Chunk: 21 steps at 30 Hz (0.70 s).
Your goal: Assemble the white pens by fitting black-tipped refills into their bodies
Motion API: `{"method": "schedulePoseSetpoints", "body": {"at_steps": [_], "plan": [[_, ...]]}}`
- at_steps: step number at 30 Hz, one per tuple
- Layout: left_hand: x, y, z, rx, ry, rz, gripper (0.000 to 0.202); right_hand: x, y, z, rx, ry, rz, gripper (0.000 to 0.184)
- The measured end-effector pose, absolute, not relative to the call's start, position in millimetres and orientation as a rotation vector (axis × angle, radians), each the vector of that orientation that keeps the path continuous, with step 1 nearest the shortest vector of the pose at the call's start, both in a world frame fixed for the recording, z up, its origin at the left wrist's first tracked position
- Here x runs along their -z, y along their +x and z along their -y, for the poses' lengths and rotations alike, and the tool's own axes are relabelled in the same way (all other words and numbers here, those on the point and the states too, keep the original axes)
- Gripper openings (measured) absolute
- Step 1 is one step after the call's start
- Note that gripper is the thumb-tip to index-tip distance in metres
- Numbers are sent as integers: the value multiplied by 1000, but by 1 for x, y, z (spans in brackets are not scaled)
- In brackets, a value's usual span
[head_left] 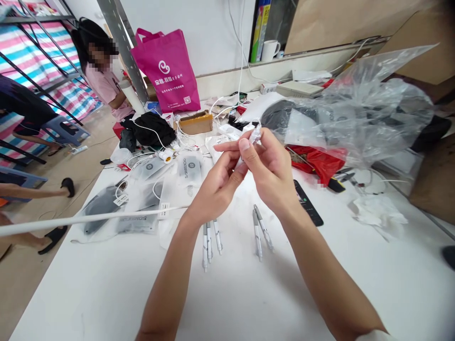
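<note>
Above the middle of the white table (234,293), both my hands are closed on one slim, pale pen. Its clear, shiny end (255,135) sticks up past my right thumb. My right hand (272,166) pinches this upper part between thumb and fingers. Lower down, my left hand (222,182) grips the pen's body, with its index finger stretched out to the right hand. Fingers cover most of the pen. Below my left hand lie three silver-and-white pens (209,244), side by side. Two similar pens (261,232) lie below my right hand.
Plastic-wrapped dark packages (137,225) lie left, behind a white cable (88,218). A black remote-like object (307,203) is beside my right wrist. Clear plastic wrapping (341,118) and a red bag (320,161) are at right. A magenta bag (168,71) stands behind; people are at left.
</note>
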<state>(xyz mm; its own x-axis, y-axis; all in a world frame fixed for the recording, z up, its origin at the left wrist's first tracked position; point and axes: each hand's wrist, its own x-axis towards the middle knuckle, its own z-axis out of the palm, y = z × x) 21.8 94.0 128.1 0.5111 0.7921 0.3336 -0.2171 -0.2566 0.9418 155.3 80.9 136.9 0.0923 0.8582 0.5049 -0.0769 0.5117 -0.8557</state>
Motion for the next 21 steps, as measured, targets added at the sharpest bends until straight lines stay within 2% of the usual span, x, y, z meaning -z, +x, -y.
{"method": "schedulePoseSetpoints", "body": {"at_steps": [7,15,21], "plan": [[-126,26,-92,-1206,1603,-532,31,-137,158,-84,-670,-796,1318,39],[-127,25,-89,-1263,1594,-668,21,-138,156,-82,-668,-823,1306,37],[-133,20,-89,-1190,1515,-645,34,-141,152,-75,-743,-765,1299,39]]}}
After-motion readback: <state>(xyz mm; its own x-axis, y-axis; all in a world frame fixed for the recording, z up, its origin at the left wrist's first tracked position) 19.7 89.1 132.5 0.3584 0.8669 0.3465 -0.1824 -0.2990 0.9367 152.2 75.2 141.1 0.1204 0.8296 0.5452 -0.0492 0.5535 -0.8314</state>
